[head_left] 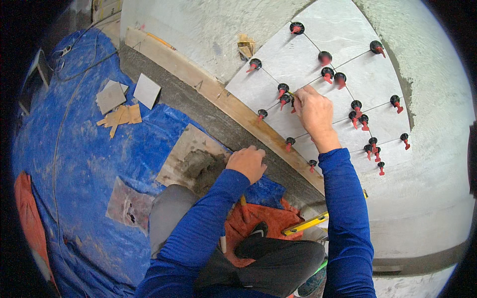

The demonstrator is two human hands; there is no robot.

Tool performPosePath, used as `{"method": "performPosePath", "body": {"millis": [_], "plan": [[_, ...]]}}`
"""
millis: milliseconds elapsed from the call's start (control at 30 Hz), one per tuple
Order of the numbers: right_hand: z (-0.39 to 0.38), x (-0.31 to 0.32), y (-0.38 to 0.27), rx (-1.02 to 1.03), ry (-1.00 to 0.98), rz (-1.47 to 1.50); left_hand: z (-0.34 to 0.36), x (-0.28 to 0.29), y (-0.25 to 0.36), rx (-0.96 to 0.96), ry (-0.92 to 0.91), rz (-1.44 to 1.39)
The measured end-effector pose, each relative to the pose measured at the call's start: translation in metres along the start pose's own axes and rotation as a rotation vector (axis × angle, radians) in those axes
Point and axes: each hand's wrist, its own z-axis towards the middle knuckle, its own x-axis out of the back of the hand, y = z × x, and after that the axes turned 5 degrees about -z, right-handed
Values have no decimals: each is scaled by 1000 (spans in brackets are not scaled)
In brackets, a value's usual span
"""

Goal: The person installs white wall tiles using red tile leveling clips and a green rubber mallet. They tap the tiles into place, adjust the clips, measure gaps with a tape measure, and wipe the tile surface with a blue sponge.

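Observation:
Light grey tiles (278, 47) cover part of the wall, with several red-and-black tile leveling clips (296, 29) along their joints. My right hand (314, 111) is closed in a pinch at a joint, right beside a cluster of these clips (283, 90). A thin yellowish piece (292, 94) shows at its fingertips; its kind is not clear. Lower and to the left, my left hand (247, 163) has its fingers curled, near the wooden batten (213, 94) along the tiles' lower edge. Its fingertips and palm are turned away, so anything inside is hidden.
Blue tarp (79, 164) covers the floor at left, bearing loose tiles (112, 97), torn tan scraps (121, 119) and a mortar-smeared board (176, 159). A yellow spirit level (308, 223) lies by an orange cloth (263, 213) near my knees. A pencil (161, 41) rests on the batten.

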Motion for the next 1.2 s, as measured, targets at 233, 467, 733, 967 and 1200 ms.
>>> {"method": "performPosePath", "body": {"millis": [233,467,733,967,1200], "plan": [[0,11,4,-5,-125,-67,-1,6,3,15,-18,-8],[-4,10,4,38,3,-92,2,6,3,19,-21,6],[-5,5,2,43,28,-103,3,3,1,-11,-4,0],[-3,-1,-1,37,79,-98,2,6,2,6,-2,2],[-3,-3,-3,14,74,-37,2,5,3,6,7,-15]]}}
